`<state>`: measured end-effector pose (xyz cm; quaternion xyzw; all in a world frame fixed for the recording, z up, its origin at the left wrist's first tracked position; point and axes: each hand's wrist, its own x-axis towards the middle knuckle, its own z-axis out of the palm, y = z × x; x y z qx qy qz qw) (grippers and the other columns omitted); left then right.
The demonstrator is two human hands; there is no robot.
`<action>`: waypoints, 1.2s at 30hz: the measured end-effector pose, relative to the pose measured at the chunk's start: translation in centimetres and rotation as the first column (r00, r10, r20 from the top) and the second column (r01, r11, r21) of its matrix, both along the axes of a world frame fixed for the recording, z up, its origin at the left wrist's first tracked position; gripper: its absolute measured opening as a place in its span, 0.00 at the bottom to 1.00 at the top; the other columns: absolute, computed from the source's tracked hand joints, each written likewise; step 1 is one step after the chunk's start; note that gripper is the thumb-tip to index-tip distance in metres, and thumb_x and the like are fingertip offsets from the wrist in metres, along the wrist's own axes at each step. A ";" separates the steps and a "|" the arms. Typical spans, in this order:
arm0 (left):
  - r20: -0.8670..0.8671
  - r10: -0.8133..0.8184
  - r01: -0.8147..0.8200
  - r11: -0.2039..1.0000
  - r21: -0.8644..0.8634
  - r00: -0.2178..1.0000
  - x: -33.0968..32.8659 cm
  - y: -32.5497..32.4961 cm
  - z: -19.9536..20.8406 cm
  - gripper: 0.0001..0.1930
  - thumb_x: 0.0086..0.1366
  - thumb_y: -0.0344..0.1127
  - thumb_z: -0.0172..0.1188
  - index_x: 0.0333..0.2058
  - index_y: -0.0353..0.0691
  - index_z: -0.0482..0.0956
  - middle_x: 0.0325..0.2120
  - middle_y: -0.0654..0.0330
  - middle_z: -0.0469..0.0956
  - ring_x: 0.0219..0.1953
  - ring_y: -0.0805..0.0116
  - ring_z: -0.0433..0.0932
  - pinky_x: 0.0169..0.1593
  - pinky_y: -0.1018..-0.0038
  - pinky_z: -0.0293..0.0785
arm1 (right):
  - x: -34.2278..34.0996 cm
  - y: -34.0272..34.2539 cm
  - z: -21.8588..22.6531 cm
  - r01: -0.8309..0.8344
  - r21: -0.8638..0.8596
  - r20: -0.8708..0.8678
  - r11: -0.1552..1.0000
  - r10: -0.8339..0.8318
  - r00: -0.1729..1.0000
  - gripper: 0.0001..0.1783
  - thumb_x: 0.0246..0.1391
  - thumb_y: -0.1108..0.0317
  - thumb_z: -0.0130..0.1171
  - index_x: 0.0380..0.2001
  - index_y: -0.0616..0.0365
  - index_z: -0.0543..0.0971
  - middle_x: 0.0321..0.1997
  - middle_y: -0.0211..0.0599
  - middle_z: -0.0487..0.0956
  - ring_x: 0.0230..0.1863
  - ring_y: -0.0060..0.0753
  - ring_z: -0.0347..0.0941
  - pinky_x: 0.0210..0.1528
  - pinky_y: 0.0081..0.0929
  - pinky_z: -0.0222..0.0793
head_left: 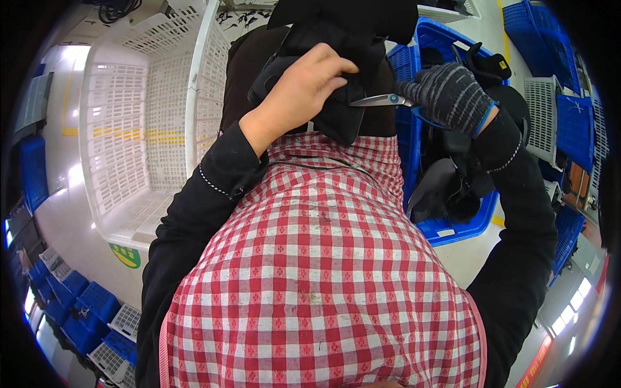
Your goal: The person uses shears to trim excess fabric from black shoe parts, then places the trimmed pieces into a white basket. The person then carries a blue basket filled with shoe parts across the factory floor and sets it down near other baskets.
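Note:
A black fabric item (pixel 304 45) with several flaps lies across my lap, over dark trousers and the top of a red-and-white checked apron (pixel 317 246). My left hand (pixel 310 74) is bare and closed, its fingers pinching the fabric from above. My right hand (pixel 449 97), in a grey-and-black striped knit glove, is closed around the handles of a pair of scissors (pixel 381 100). The blades point left, with the tip at the edge of the black fabric just below my left fingers. Whether the blades touch the cloth I cannot tell.
A white slatted crate (pixel 139 236) stands at my left. Close by on the right is a blue crate (pixel 453 234) holding several black fabric pieces (pixel 446 187). More blue crates (pixel 540 39) and white crates (pixel 542 116) stand farther right, others (pixel 90 310) at lower left.

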<state>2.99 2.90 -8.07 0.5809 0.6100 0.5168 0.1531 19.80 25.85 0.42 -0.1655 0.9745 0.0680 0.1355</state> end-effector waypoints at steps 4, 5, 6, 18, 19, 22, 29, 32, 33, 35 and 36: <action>-0.425 -0.098 0.065 0.994 -0.091 0.900 0.7 0.3 -0.7 0.10 0.55 0.22 0.62 0.36 0.40 0.81 0.35 0.60 0.72 0.41 0.60 0.74 0.40 0.69 0.75 | 0.3 0.6 -1.2 0.073 -0.036 0.049 0.997 -0.071 0.996 0.18 0.50 0.67 0.66 0.47 0.43 0.82 0.21 0.29 0.76 0.25 0.31 0.76 0.22 0.30 0.69; -0.411 -0.082 0.053 0.995 -0.080 0.908 0.6 0.4 -0.9 0.08 0.55 0.22 0.62 0.35 0.40 0.80 0.35 0.60 0.72 0.40 0.60 0.74 0.40 0.68 0.75 | 0.3 0.5 -1.3 0.101 -0.025 0.079 0.995 -0.099 0.992 0.19 0.49 0.67 0.66 0.47 0.43 0.82 0.21 0.29 0.76 0.25 0.31 0.76 0.23 0.30 0.70; -0.403 -0.081 0.053 0.995 -0.082 0.911 0.7 0.6 -1.0 0.07 0.55 0.23 0.62 0.33 0.39 0.79 0.34 0.60 0.72 0.40 0.60 0.74 0.40 0.68 0.75 | 0.4 0.5 -1.3 0.092 -0.028 0.058 0.995 -0.090 0.994 0.18 0.50 0.67 0.66 0.47 0.43 0.82 0.22 0.29 0.77 0.25 0.31 0.77 0.23 0.31 0.70; -0.201 0.040 -0.038 0.999 0.014 0.979 0.4 1.0 0.1 0.02 0.60 0.24 0.60 0.32 0.36 0.76 0.31 0.59 0.71 0.36 0.59 0.75 0.38 0.69 0.73 | -0.2 -0.1 -1.5 0.076 -0.042 0.005 0.996 -0.075 0.997 0.15 0.52 0.64 0.65 0.45 0.44 0.83 0.25 0.31 0.79 0.26 0.32 0.78 0.25 0.32 0.72; -0.096 0.063 -0.062 0.998 0.012 0.993 0.3 0.8 0.7 0.02 0.60 0.25 0.59 0.32 0.35 0.76 0.32 0.59 0.71 0.35 0.59 0.75 0.37 0.69 0.73 | 0.1 -0.1 -1.5 0.068 -0.024 -0.009 0.997 -0.069 0.998 0.15 0.52 0.65 0.65 0.45 0.45 0.83 0.25 0.31 0.79 0.26 0.32 0.77 0.25 0.31 0.73; -0.107 0.217 -0.195 0.964 0.183 0.970 -0.8 -2.5 2.2 0.03 0.62 0.25 0.62 0.35 0.36 0.79 0.33 0.57 0.74 0.38 0.60 0.74 0.40 0.71 0.71 | 1.4 0.6 -0.9 0.138 -0.192 -0.199 0.972 -0.176 0.964 0.13 0.53 0.67 0.66 0.44 0.49 0.82 0.29 0.34 0.82 0.28 0.33 0.79 0.28 0.31 0.75; 0.339 0.518 -0.445 0.853 -0.272 0.785 0.0 -9.4 -2.5 0.32 0.55 0.23 0.64 0.60 0.39 0.67 0.53 0.51 0.70 0.54 0.58 0.71 0.55 0.69 0.71 | 4.0 1.9 -3.2 0.439 -0.782 -0.095 0.442 -0.781 0.618 0.22 0.55 0.64 0.69 0.52 0.55 0.80 0.44 0.40 0.84 0.45 0.35 0.82 0.51 0.32 0.78; 0.228 0.493 -0.452 0.867 -0.210 0.839 0.0 -8.7 -4.8 0.29 0.55 0.23 0.59 0.58 0.36 0.70 0.51 0.51 0.75 0.55 0.61 0.74 0.58 0.69 0.70 | 3.0 1.1 -4.4 0.477 -0.853 0.063 0.214 -0.863 0.501 0.23 0.55 0.64 0.69 0.53 0.56 0.79 0.48 0.41 0.82 0.50 0.34 0.79 0.55 0.33 0.73; 0.237 0.468 -0.449 0.884 -0.132 0.851 -0.6 -8.1 -5.0 0.28 0.55 0.22 0.56 0.57 0.36 0.72 0.49 0.51 0.77 0.52 0.62 0.77 0.57 0.70 0.71 | 2.4 0.9 -4.1 0.454 -0.866 0.059 0.208 -0.861 0.506 0.23 0.56 0.64 0.69 0.53 0.55 0.79 0.48 0.40 0.82 0.50 0.34 0.78 0.55 0.33 0.73; 0.286 0.502 -0.456 0.864 -0.215 0.816 -3.3 -6.8 -4.4 0.25 0.55 0.16 0.47 0.53 0.34 0.75 0.45 0.51 0.81 0.47 0.59 0.81 0.53 0.70 0.74 | 0.5 0.8 -2.6 0.468 -0.869 0.082 0.161 -0.885 0.458 0.23 0.56 0.64 0.68 0.54 0.54 0.78 0.48 0.38 0.81 0.50 0.34 0.78 0.55 0.34 0.73; 0.305 0.441 -0.396 0.896 -0.200 0.844 -4.2 -5.8 -3.9 0.27 0.55 0.16 0.47 0.56 0.32 0.71 0.48 0.50 0.80 0.52 0.60 0.78 0.58 0.70 0.71 | -0.7 1.4 -1.1 0.454 -0.887 0.164 0.087 -0.859 0.485 0.23 0.58 0.62 0.66 0.56 0.54 0.77 0.48 0.35 0.80 0.50 0.32 0.76 0.53 0.32 0.73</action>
